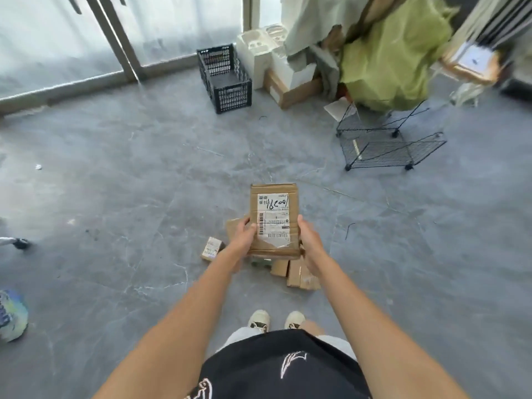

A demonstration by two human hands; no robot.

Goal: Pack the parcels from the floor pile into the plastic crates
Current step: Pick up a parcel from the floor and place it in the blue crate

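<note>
A flat cardboard parcel [274,220] is held up over the floor pile [296,273], pinched at its long sides by the left hand [243,236] and the right hand [309,240]. It looks light and stiff, maybe easily dented. The black crate [224,79] is seen far off

Both bare forearms extended forward and down, nearly parallel, converging slightly toward the wrists. Left hand [243,236] gripping the left edge of the parcel [275,220], thumb on top face, fingers curled beneath. Right hand [309,240] mirrored on the right edge, thumb up along the side. Feet together below, toes forward.
</note>
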